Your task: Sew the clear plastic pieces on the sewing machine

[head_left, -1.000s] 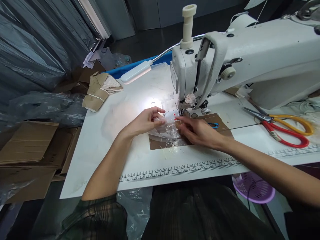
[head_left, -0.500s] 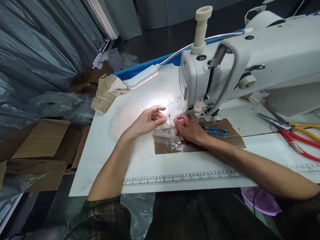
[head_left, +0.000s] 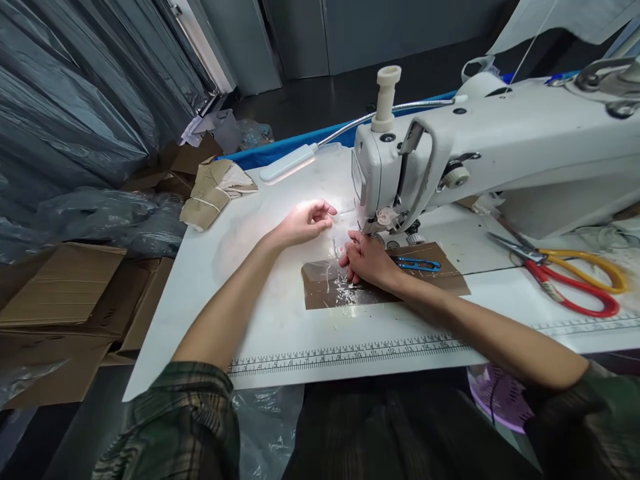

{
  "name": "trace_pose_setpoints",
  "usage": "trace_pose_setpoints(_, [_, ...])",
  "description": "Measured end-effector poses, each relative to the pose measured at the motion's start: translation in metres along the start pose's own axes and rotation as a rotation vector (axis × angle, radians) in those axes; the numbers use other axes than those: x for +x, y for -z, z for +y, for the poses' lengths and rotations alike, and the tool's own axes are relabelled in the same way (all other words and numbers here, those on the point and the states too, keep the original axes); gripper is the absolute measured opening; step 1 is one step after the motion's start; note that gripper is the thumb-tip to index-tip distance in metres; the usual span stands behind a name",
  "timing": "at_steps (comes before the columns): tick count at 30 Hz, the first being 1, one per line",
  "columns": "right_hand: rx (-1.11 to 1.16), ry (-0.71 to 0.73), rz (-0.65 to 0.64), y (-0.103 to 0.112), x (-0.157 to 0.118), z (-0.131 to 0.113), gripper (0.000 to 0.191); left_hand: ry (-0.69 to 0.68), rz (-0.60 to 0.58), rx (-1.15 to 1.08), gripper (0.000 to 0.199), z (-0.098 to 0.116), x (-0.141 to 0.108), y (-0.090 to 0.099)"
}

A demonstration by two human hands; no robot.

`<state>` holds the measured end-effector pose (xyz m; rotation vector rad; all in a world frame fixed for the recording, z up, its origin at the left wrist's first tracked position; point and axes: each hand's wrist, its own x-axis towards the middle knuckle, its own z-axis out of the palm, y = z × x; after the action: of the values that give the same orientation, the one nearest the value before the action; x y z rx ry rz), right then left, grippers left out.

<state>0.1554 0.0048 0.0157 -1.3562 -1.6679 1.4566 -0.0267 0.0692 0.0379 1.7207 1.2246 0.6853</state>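
My left hand (head_left: 309, 223) is over the white tabletop, left of the sewing machine's needle area, with curled fingers and the thumb near the fingertips; whether it holds anything is too small to tell. Beside the presser foot, my right hand (head_left: 364, 257) is closed, fingers bent and pinched; what it holds, if anything, is hidden. Under that hand lies a brown sheet (head_left: 327, 297) strewn with clear and white scraps. Blue thread snips (head_left: 419, 265) rest on the sheet near my right wrist. The white sewing machine (head_left: 385, 167) stands just behind my right hand.
Red-handled scissors (head_left: 575, 290) and yellow-handled scissors (head_left: 585, 263) lie at the right. A lamp (head_left: 289, 165) shines over the table. A brown bundle (head_left: 206, 200) sits at the back left corner. A printed ruler (head_left: 350, 355) runs along the front edge; cardboard boxes (head_left: 65, 283) stand left.
The view has shifted, showing more of the machine. My left hand has risen slightly. The filmy piece between my hands no longer shows as before, and more of the brown sheet's left part is visible.
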Motion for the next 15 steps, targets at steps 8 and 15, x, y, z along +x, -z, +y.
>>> trace_pose_setpoints(8, [-0.051,0.012,-0.156,0.056,-0.053,0.014,0.035,-0.039,-0.183,-0.037,0.026,0.002,0.025,0.023])
trace_pose_setpoints(15, [0.096,-0.08,0.315,0.118,-0.027,0.031,0.024,-0.045,-0.09,0.22,0.015,-0.004,0.052,0.021])
